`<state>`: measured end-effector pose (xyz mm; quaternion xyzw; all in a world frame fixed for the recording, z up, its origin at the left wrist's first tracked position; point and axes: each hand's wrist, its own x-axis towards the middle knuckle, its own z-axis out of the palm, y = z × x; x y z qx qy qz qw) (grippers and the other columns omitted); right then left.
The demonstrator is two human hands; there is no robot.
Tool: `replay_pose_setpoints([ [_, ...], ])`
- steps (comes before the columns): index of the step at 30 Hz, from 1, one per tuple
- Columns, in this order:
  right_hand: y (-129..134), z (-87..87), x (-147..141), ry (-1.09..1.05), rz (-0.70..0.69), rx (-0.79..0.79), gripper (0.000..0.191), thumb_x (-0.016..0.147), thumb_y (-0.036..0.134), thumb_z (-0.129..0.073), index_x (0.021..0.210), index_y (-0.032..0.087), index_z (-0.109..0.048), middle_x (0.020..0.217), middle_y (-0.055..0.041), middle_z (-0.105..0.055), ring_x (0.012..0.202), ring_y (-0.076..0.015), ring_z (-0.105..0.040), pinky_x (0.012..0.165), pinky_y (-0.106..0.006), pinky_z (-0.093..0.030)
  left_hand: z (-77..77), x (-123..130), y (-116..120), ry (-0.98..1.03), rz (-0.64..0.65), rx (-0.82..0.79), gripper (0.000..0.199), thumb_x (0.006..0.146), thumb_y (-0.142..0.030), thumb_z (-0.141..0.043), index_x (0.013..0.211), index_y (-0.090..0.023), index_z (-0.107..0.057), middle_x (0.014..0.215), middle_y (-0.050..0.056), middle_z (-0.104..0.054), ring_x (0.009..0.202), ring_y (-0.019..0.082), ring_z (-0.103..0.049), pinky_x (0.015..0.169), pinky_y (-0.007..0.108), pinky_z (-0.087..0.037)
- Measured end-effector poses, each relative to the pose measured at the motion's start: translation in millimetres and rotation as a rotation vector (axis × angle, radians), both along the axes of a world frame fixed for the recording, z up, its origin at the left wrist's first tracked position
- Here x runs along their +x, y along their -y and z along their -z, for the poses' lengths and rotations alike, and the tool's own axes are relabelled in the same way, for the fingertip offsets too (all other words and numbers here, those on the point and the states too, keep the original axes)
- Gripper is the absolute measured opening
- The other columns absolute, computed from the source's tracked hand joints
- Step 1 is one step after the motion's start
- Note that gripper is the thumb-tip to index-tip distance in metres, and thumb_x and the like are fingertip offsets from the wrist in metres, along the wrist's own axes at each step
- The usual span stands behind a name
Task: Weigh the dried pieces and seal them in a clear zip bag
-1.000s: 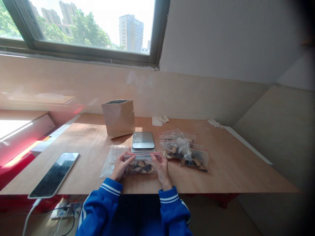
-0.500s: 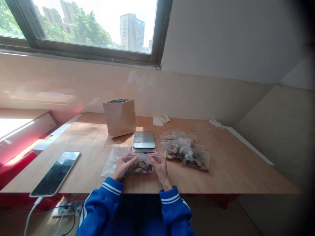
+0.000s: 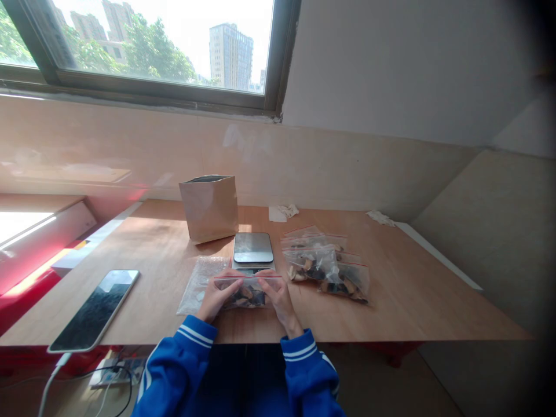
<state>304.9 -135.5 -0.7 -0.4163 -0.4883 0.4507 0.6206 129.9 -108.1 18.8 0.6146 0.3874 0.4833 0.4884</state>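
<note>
Between my two hands is a clear zip bag (image 3: 247, 297) with a red seal strip, holding dark and tan dried pieces that look like dried mushroom. My left hand (image 3: 218, 294) pinches its top edge at the left. My right hand (image 3: 277, 292) pinches the same edge a little right of the middle. Just behind the bag stands a kitchen scale (image 3: 253, 248) with a bare metal plate; its display is partly hidden. A pile of clear bags (image 3: 217, 267) lies beside my left hand. Several filled zip bags (image 3: 324, 263) lie to the right.
An open brown paper pouch (image 3: 209, 209) stands behind the scale to the left. A phone (image 3: 95, 310) with a white cable (image 3: 52, 376) lies at the table's left front. Crumpled tissue (image 3: 284, 212) sits at the back edge, and more tissue (image 3: 381, 218) at the back right.
My right hand has slid slightly left along the bag's top edge, closer to my left hand. The whole view has shifted a little. Both hands keep their pinch on the bag.
</note>
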Motion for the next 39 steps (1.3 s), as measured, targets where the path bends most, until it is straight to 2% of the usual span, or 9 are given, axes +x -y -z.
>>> replay_pose_setpoints([
  [4, 0, 1.3, -1, 0.029, -0.053, 0.003, 0.021, 0.077, 0.039, -0.066, 0.086, 0.02, -0.066, 0.081, -0.0009, -0.067, 0.078, -0.0175, -0.063, 0.073, -0.029, -0.05, 0.7, 0, 1, -0.014, 0.014, 0.021, 0.018, 0.075, -0.033, -0.068, 0.078, -0.016, -0.071, 0.081, 0.006, -0.067, 0.079, 0.019, -0.061, 0.074, 0.031, -0.048],
  [11, -2, 7.7, -5, 0.117, 0.086, 0.087, 0.02, 0.076, 0.035, -0.068, 0.068, 0.018, -0.061, 0.069, 0.0002, -0.058, 0.068, -0.0147, -0.055, 0.066, -0.027, -0.046, 4.8, 0, -2, -0.038, -0.023, 0.015, 0.018, 0.073, -0.032, -0.071, 0.076, -0.014, -0.071, 0.077, 0.005, -0.067, 0.076, 0.018, -0.061, 0.072, 0.029, -0.047],
  [15, -2, 6.1, -6, 0.125, 0.088, 0.088, 0.018, 0.077, 0.033, -0.067, 0.071, 0.017, -0.063, 0.069, 0.0001, -0.059, 0.069, -0.0146, -0.057, 0.067, -0.027, -0.047, 3.9, -1, -3, -0.063, -0.043, 0.061, 0.017, 0.074, -0.031, -0.07, 0.075, -0.014, -0.071, 0.077, 0.005, -0.067, 0.078, 0.017, -0.061, 0.075, 0.028, -0.047],
  [22, -3, -2.0, -6, 0.095, -0.066, 0.017, 0.022, 0.078, 0.037, -0.066, 0.087, 0.018, -0.066, 0.084, -0.0027, -0.066, 0.079, -0.0173, -0.062, 0.074, -0.029, -0.05, 0.5, -1, 0, 0.022, 0.038, -0.006, 0.017, 0.074, -0.03, -0.07, 0.083, -0.015, -0.071, 0.082, 0.005, -0.069, 0.079, 0.018, -0.063, 0.073, 0.029, -0.05],
  [28, -2, -6.4, -9, 0.181, -0.065, 0.062, 0.019, 0.077, 0.036, -0.066, 0.081, 0.018, -0.065, 0.079, -0.0021, -0.064, 0.078, -0.0162, -0.061, 0.073, -0.027, -0.049, 3.1, -1, 0, 0.016, 0.006, 0.023, 0.016, 0.073, -0.029, -0.071, 0.08, -0.015, -0.071, 0.082, 0.006, -0.069, 0.08, 0.019, -0.063, 0.074, 0.029, -0.05],
  [34, -6, -8.3, -23, 0.226, 0.088, 0.15, 0.016, 0.079, 0.032, -0.065, 0.07, 0.018, -0.064, 0.07, -0.0002, -0.059, 0.07, -0.0141, -0.056, 0.067, -0.025, -0.045, 4.5, 0, -1, 0.052, -0.005, 0.033, 0.015, 0.074, -0.029, -0.07, 0.079, -0.015, -0.07, 0.079, 0.005, -0.069, 0.078, 0.018, -0.063, 0.075, 0.028, -0.049],
  [39, -4, -13.0, -31, 0.3, 0.188, 0.217, 0.014, 0.08, 0.027, -0.064, 0.07, 0.018, -0.067, 0.07, -0.0009, -0.059, 0.072, -0.015, -0.055, 0.068, -0.026, -0.044, 2.9, 0, -1, 0.071, -0.054, -0.009, 0.015, 0.073, -0.029, -0.071, 0.079, -0.015, -0.071, 0.079, 0.005, -0.07, 0.078, 0.018, -0.064, 0.074, 0.027, -0.05],
])
